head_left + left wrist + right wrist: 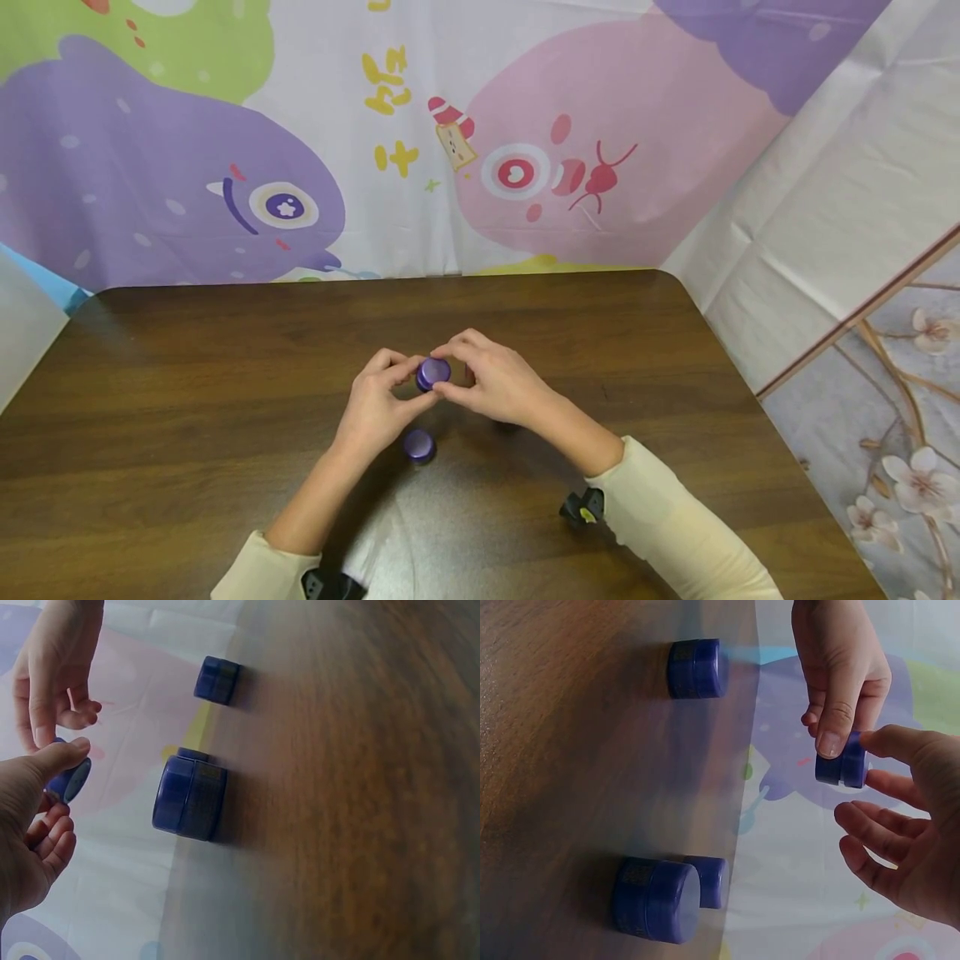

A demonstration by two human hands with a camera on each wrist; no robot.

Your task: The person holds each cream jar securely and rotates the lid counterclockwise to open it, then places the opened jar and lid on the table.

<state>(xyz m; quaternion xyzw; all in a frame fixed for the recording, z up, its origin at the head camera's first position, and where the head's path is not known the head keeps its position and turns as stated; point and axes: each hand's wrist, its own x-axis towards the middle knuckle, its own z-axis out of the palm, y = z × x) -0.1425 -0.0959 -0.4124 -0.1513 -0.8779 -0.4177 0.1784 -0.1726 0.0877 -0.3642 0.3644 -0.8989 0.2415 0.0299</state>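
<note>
Over the middle of the table, both hands meet on a small purple lidded jar, raised off the wood. My left hand pinches its body between thumb and fingers. From the other side, my right hand pinches the lid end with thumb and fingertips. A seam between lid and body shows on the held jar in the right wrist view. Closer to me, a second purple jar stands upright on the table below the hands.
In the right wrist view, a large purple jar stands with a smaller one partly hidden behind it. Brown wooden table spreads around the hands. A printed cartoon cloth hangs along the far edge.
</note>
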